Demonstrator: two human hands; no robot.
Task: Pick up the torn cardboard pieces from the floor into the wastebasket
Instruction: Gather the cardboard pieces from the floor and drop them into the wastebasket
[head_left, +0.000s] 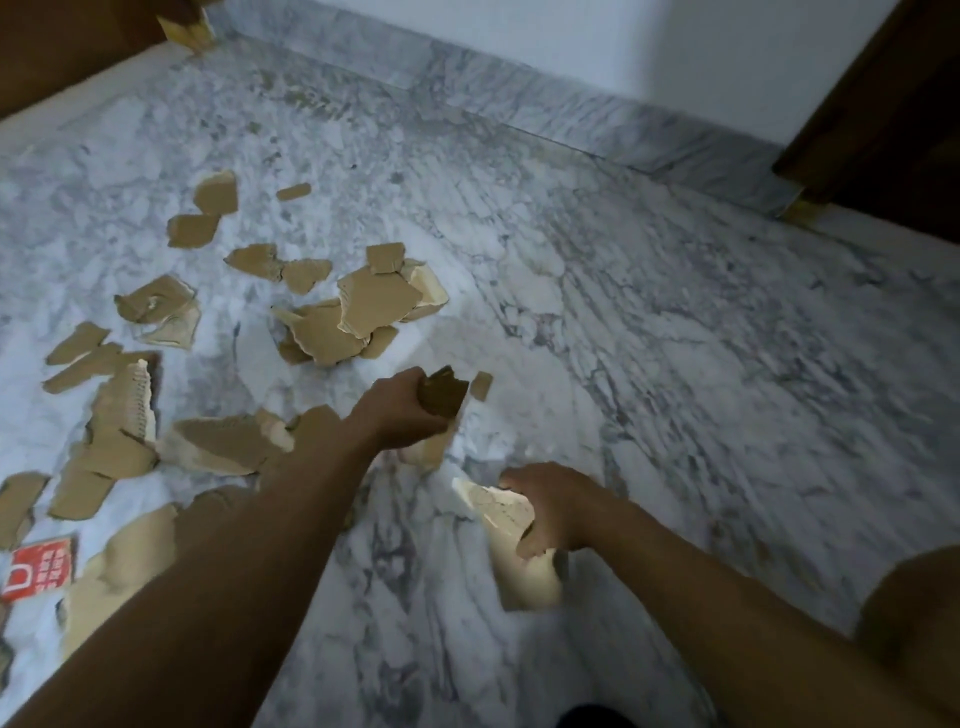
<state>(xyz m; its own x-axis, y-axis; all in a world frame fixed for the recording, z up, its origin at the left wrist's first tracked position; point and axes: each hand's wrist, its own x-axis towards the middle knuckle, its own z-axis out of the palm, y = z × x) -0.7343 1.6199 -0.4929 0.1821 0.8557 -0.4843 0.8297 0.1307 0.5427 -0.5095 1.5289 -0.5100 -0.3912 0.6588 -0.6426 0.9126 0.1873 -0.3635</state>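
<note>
Several torn brown cardboard pieces (358, 317) lie scattered over the white marble floor (649, 338), mostly left of centre. My left hand (402, 410) grips a dark cardboard piece (442, 396) just above the floor near the middle. Lower and to the right, my right hand (553, 506) holds a pale, larger cardboard piece (511, 525) that hangs down below the fingers. One small scrap (481, 385) sits just right of the left hand. No wastebasket is in view.
A red printed piece (39, 569) lies at the left edge. Dark wooden furniture (67, 47) stands at the far left and a wooden door frame (883, 114) at the far right. A marble skirting (519, 98) runs along the back wall.
</note>
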